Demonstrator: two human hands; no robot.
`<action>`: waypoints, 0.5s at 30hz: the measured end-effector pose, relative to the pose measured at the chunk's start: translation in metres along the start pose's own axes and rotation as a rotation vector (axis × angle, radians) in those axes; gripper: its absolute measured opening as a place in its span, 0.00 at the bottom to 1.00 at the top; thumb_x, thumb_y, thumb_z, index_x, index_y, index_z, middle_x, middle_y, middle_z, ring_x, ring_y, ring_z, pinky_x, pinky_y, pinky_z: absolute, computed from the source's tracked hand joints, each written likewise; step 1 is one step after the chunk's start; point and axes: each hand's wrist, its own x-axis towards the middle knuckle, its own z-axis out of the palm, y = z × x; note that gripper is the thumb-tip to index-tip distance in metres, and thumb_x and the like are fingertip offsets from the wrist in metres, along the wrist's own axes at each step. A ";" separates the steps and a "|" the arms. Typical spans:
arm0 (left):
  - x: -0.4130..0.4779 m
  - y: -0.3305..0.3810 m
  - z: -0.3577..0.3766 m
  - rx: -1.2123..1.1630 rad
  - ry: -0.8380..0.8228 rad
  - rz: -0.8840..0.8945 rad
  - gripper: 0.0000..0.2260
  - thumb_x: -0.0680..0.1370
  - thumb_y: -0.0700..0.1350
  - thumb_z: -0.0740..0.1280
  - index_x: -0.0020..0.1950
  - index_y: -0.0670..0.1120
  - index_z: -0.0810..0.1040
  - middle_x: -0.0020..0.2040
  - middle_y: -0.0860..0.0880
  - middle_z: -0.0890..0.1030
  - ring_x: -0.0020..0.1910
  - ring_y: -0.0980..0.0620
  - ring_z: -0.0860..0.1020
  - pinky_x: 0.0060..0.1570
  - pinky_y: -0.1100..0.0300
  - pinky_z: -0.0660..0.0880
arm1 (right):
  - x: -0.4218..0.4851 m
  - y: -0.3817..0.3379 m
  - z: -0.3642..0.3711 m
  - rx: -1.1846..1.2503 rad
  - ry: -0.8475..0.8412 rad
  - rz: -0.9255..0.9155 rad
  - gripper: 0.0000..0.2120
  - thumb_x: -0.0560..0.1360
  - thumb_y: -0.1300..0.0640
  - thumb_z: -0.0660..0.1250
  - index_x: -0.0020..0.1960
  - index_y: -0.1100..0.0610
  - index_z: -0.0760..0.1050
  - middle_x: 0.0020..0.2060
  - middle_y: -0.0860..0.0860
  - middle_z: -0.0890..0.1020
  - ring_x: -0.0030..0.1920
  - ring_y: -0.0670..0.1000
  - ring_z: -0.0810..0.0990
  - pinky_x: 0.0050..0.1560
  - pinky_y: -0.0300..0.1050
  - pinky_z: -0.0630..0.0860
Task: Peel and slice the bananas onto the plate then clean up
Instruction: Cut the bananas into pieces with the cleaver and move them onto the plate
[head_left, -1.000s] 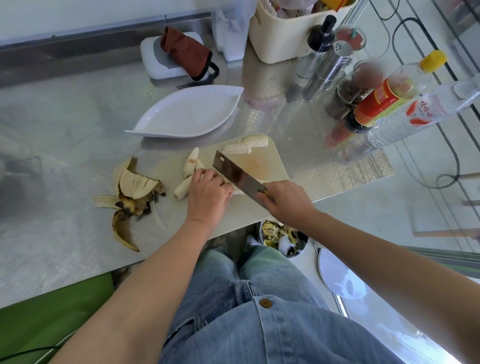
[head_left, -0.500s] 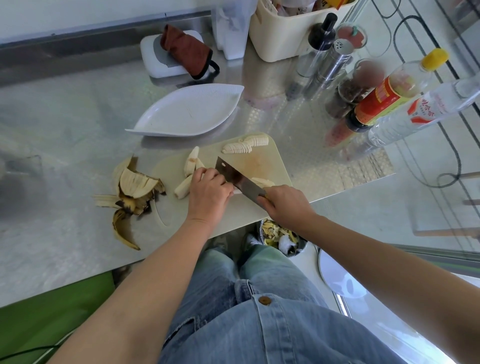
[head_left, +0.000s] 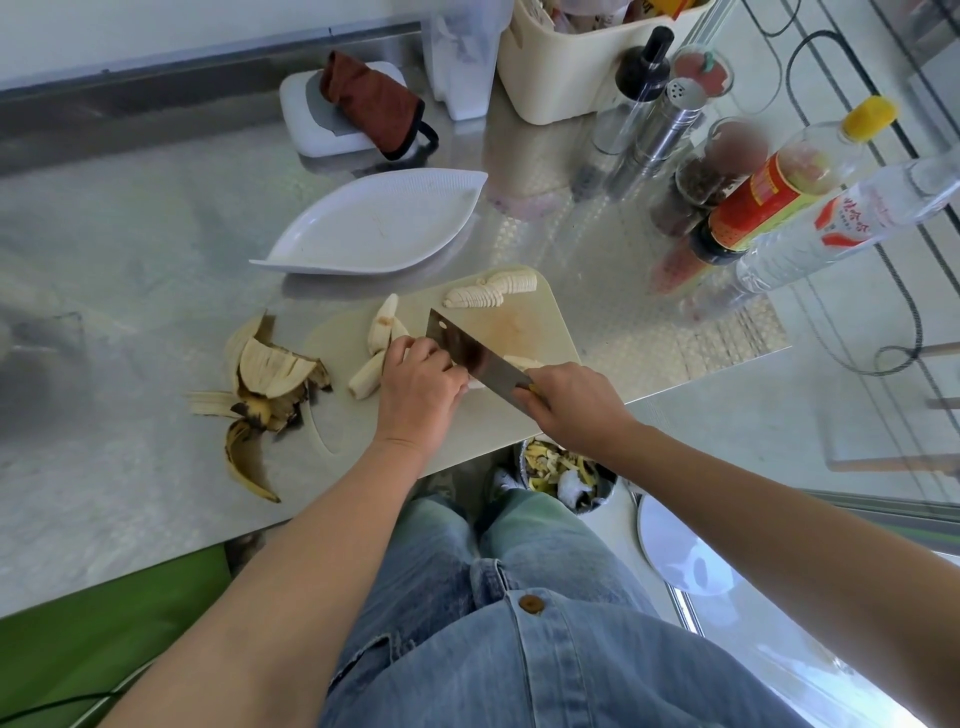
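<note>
L hand (head_left: 421, 384) knuckles-up on board (head_left: 524, 322), fingers curled over a peeled banana (head_left: 525, 362), pinning it; most of the fruit hidden under hand and blade. R hand (head_left: 571, 405) wrapped tight round handle of cleaver (head_left: 467, 349); blade angled across board, flat side next to L knuckles, edge at the banana. Sliced banana (head_left: 491, 291) in a fanned row at board's far edge. Two more peeled pieces (head_left: 383, 325) just left of L hand. Plate (head_left: 374, 228), white, leaf-shaped, just beyond board. Peels (head_left: 260, 384) on table (head_left: 104, 260), left of board. Bin (head_left: 566, 470) w/ scraps below table edge
</note>
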 end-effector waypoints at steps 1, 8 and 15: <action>0.000 0.000 0.000 0.001 0.000 -0.001 0.02 0.69 0.43 0.76 0.38 0.47 0.84 0.37 0.49 0.82 0.43 0.44 0.76 0.53 0.51 0.63 | 0.000 0.000 0.000 -0.011 -0.003 -0.001 0.13 0.80 0.50 0.57 0.42 0.55 0.72 0.32 0.50 0.72 0.32 0.53 0.72 0.34 0.44 0.68; -0.001 0.000 0.001 -0.008 0.005 0.005 0.03 0.69 0.43 0.76 0.38 0.47 0.84 0.37 0.49 0.81 0.44 0.44 0.76 0.52 0.51 0.64 | -0.003 0.005 0.011 -0.027 -0.017 0.023 0.13 0.80 0.48 0.57 0.40 0.53 0.69 0.33 0.50 0.73 0.34 0.53 0.72 0.35 0.45 0.69; -0.008 -0.006 0.001 0.019 0.022 -0.022 0.08 0.69 0.47 0.76 0.46 0.47 0.83 0.44 0.49 0.82 0.51 0.44 0.75 0.56 0.49 0.66 | -0.004 0.004 0.003 0.049 0.037 0.007 0.14 0.79 0.51 0.60 0.36 0.55 0.65 0.30 0.50 0.71 0.32 0.55 0.70 0.32 0.45 0.64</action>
